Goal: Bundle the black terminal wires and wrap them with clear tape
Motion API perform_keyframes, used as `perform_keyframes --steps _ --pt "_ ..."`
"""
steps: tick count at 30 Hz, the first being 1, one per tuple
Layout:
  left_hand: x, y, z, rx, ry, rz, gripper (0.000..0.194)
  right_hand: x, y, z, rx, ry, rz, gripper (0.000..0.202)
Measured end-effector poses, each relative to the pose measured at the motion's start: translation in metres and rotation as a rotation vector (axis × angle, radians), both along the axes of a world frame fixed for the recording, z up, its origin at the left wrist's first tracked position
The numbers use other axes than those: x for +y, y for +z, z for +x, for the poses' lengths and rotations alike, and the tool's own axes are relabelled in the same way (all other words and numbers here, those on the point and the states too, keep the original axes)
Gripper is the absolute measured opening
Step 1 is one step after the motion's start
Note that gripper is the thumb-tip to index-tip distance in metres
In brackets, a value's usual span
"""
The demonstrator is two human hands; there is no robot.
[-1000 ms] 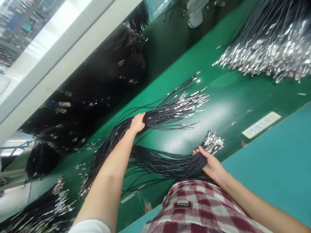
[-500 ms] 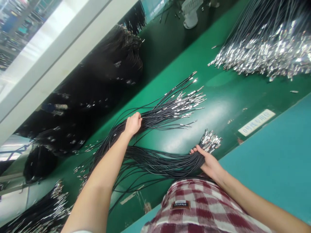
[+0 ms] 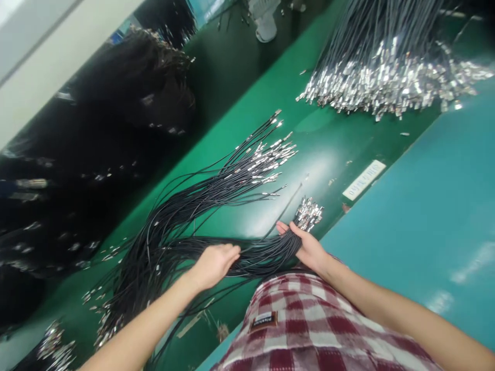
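Observation:
My right hand (image 3: 309,250) is closed round a bundle of black wires (image 3: 266,255) close to its end, where silvery metal terminals (image 3: 308,212) stick out past the fingers. Over the middle of that bundle is my left hand (image 3: 218,263), its fingers pressed together near the wires; what they hold, if anything, is hidden. A second group of black wires (image 3: 201,193) lies fanned out on the green table, its metal tips (image 3: 270,157) pointing up and right. One single wire (image 3: 288,206) stretches up beside my right hand, blurred.
A large pile of wires with shiny terminals (image 3: 386,82) lies at the upper right. Dark wire heaps (image 3: 96,129) fill the left. A white label (image 3: 363,179) is stuck near the green table's edge (image 3: 410,147). A pale plastic object (image 3: 265,23) sits at the top.
My left hand has let go of the fanned-out wires and moved down to the bundle held by my right hand. A single wire now shows beside my right hand. The view has shifted.

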State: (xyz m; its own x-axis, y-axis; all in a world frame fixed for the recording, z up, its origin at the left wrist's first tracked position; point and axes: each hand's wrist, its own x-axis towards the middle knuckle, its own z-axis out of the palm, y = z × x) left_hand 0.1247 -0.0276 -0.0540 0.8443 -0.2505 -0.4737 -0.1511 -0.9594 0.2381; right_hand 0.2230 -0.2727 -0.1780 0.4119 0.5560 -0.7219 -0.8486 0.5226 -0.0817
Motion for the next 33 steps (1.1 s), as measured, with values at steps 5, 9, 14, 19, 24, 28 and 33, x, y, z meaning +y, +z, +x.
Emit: perform_keyframes --steps 5,9,14,19,24,28,33 --pt "0.008 -0.030 -0.052 0.086 -0.122 0.146 0.034 0.000 0.000 0.000 -0.025 -0.020 -0.038 0.013" --pt "0.020 -0.019 -0.071 0.147 -0.210 0.135 0.029 0.002 0.005 0.001 -0.026 -0.026 -0.087 0.010" --pt "0.015 -0.013 -0.077 0.268 -0.268 0.209 0.022 0.001 0.011 0.001 0.000 -0.007 -0.070 0.013" --pt "-0.003 -0.018 -0.055 0.404 -0.233 0.246 0.009 0.000 0.009 -0.003 -0.020 -0.051 -0.147 0.008" --pt "-0.009 -0.017 0.027 0.149 0.037 0.079 0.031 -0.001 0.011 -0.004 -0.007 -0.086 -0.120 0.015" --pt "0.009 -0.031 0.098 -0.263 0.255 0.335 0.021 -0.001 0.015 -0.004 -0.030 -0.073 -0.109 0.026" --pt "0.028 -0.049 0.126 -0.203 0.246 0.382 0.009 -0.002 0.015 -0.003 0.030 -0.067 -0.112 0.017"
